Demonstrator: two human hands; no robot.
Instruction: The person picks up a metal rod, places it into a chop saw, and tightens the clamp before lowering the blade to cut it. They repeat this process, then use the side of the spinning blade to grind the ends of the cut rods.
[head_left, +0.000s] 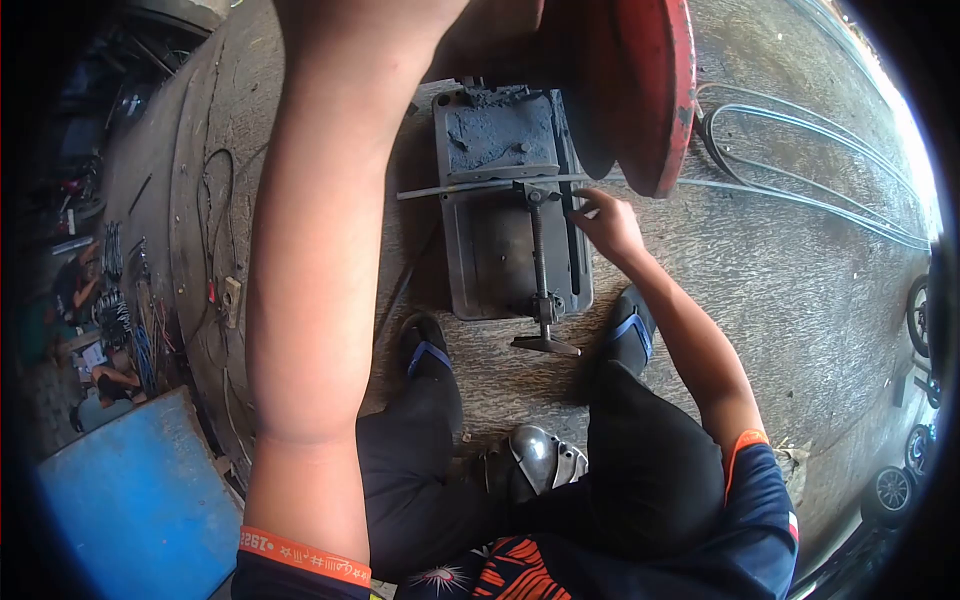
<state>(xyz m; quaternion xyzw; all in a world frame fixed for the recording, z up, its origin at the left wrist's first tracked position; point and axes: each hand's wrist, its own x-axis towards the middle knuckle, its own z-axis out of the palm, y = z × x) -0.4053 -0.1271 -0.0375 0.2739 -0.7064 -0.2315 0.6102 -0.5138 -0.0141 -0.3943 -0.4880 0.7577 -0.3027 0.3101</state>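
Observation:
A grey cut-off saw base [500,265] sits on the concrete floor in front of my feet. A thin metal rod [450,188] lies across it, held by the vise screw [540,250]. My right hand [608,225] pinches this rod just beside the red blade guard [655,90], which hangs over the base's far right. My left forearm [320,250] stretches up past the top edge of the picture, so its hand is hidden.
Long thin rods [800,150] curve over the floor at the right. My sandalled feet [428,350] [630,325] flank the saw base. A blue panel [140,500] lies at lower left, tools and cables [115,310] beyond it. Small wheels [890,490] stand at the right edge.

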